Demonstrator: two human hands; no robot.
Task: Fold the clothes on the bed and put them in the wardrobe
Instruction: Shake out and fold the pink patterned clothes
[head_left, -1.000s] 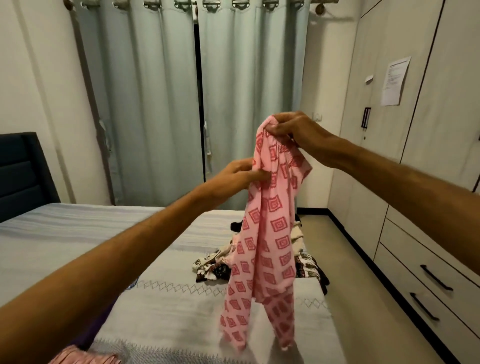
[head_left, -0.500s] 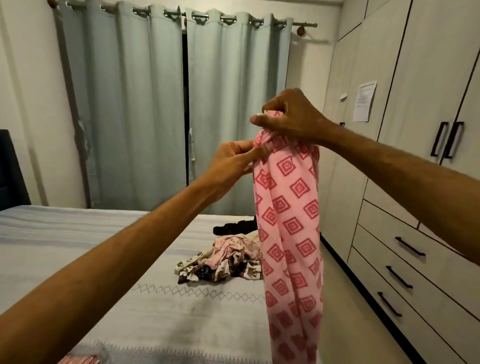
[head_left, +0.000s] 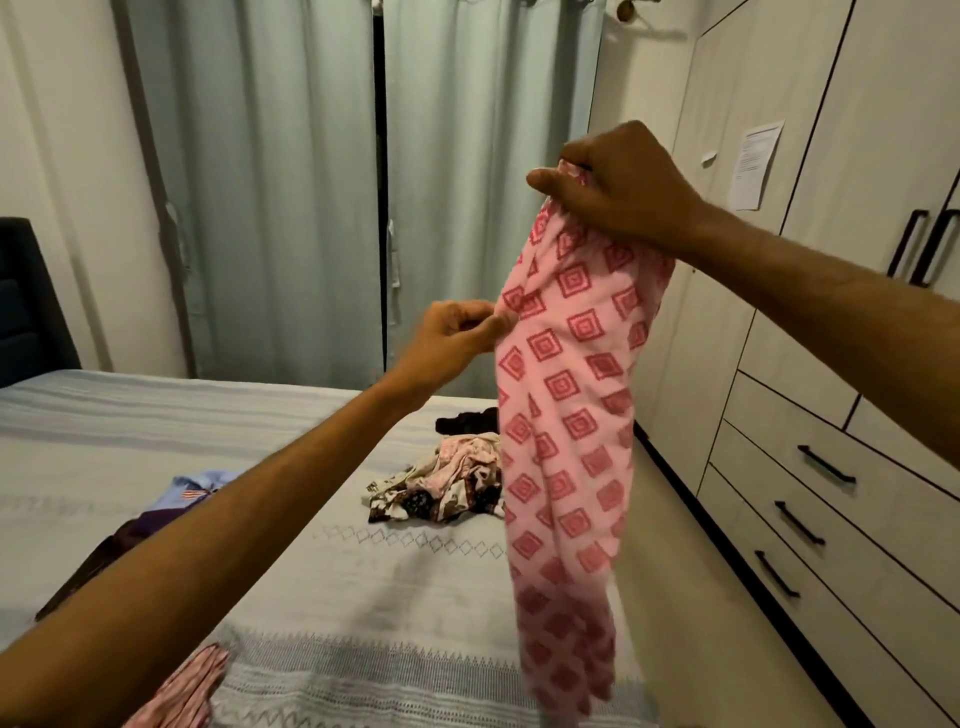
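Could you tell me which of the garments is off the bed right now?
The pink diamond-print garment, hanging from the right hand and pinched by the left hand; the crumpled pile lies on the bed.

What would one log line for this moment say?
right hand: grips pink garment top | left hand: pinches its edge | garment: hanging, unfolded

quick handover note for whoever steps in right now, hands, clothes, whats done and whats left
Right hand: shut on the top of the pink patterned garment, held up so it hangs over the bed.
Left hand: pinching the garment's left edge.
Unfolded pile sits mid-bed; more clothes lie at left.
Wardrobe doors appear closed.
Done: no folded clothes in view.
Left: fold this garment, then the rest, then put them away.
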